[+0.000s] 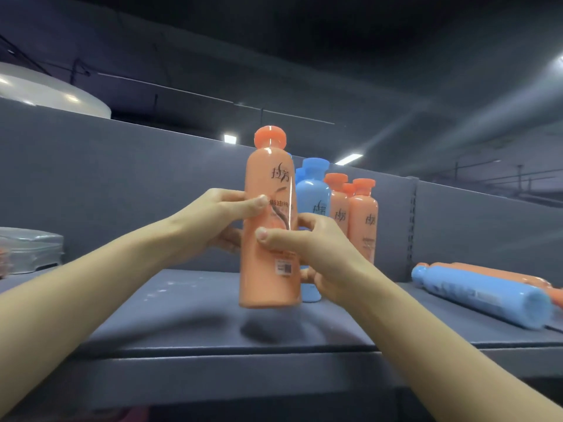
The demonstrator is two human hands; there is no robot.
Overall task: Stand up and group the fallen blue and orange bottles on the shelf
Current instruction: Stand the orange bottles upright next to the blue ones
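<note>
Both forearms reach in from the near edge, and between them the left hand [217,213] and right hand [307,242] clasp one orange bottle [269,226], thumbs pressed across its front and fingers curled round the sides. It stands upright, or nearly so, with its base hanging just above the shelf [189,306] and a soft shadow under it.

Open room lies to the left of the held bottle, a broad bare stretch of dark grey shelf board running back to the rear panel [128,166]. Close behind the bottle a blue bottle [313,196] stands upright, with the caps of other blue ones peeping out beside it, and just right of those stand upright orange bottles [362,220] in a tight cluster. Farther right, well apart from the group, a fallen blue bottle [484,295] lies on its side near the shelf's front lip, with a fallen orange bottle [493,274] lying just behind it.

Dark stylised characters are printed on each bottle's shoulder, with more small print I cannot read; a small code sticker [283,267] sits low on the held one.

At the far left a clear plastic-wrapped pack [30,249] rests on the shelf. Overhead, a dark ceiling with bright strip lights [348,159].
</note>
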